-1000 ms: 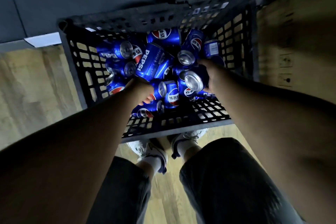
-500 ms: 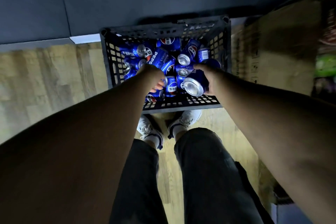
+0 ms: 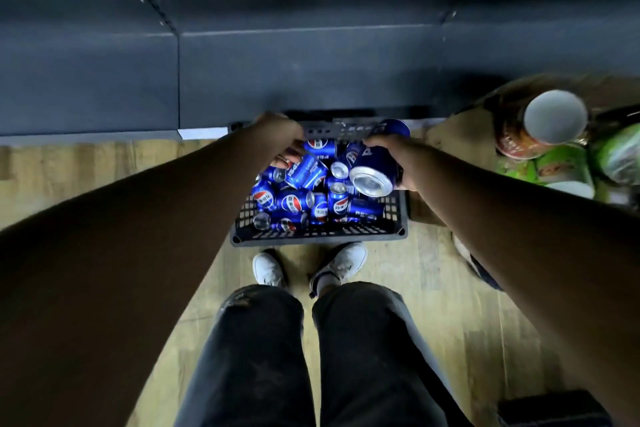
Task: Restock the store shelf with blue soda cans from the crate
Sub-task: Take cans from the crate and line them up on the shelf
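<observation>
A blue soda can (image 3: pixel 375 168) is gripped by the right hand (image 3: pixel 398 163) above the crate (image 3: pixel 318 236); the left hand's (image 3: pixel 280 139) grasp cannot be determined.

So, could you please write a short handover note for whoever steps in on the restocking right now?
Right hand: holds one blue can lifted above the crate.
Left hand: down among the cans in the crate; whether it grips one is hidden.
Crate sits on the floor at the feet, many cans inside.
Done: one can picked up.
Left: shelve it, then the rest. The shelf spot is not identifiable here.
</observation>
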Motion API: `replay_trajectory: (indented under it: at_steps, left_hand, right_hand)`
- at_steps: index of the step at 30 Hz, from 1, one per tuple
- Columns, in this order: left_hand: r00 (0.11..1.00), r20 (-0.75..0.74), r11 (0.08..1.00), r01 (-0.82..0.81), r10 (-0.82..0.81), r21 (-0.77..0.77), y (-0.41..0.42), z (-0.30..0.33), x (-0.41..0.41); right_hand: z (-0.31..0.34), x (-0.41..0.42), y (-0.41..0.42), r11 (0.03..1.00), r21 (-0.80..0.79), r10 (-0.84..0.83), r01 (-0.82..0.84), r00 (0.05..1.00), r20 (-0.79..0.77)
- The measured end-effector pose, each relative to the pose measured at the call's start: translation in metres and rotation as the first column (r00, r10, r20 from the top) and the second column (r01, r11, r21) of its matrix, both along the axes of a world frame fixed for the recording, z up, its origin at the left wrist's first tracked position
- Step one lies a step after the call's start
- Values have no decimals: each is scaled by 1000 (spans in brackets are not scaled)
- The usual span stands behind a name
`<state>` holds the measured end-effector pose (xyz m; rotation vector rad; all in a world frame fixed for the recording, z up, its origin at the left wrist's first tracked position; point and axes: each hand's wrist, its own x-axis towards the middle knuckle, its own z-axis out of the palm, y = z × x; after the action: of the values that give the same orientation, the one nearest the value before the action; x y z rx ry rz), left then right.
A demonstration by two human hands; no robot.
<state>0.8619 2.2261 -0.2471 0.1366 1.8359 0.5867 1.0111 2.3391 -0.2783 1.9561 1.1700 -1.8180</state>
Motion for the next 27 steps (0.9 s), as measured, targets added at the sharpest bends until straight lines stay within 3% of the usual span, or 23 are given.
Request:
replay_trajectory:
  at_steps: [4,10,13,18,27]
  left_hand:
    - [992,-86,992,100,-94,78,-9,46,-7]
    - [994,-76,976,89,-75,200,-25,116,-17]
    - [1000,-21,952,26,-20,305,-35,142,-27]
    - [998,-8,906,60,-63,418,-56,187,-46]
    - [996,6,751,64,-90,658,-74,255,-68]
  right_hand:
    - [52,-9,-5,984,181,17,-11,999,-30]
    - [128,-31,-29,940,342,53,17,979,-196]
    - [166,-47,-42,918,396,91,19,962,-259]
    - [233,-73,-63,891,454,184,16,901,-394]
    - [329,-99,-78,825,563,338,42,762,-552]
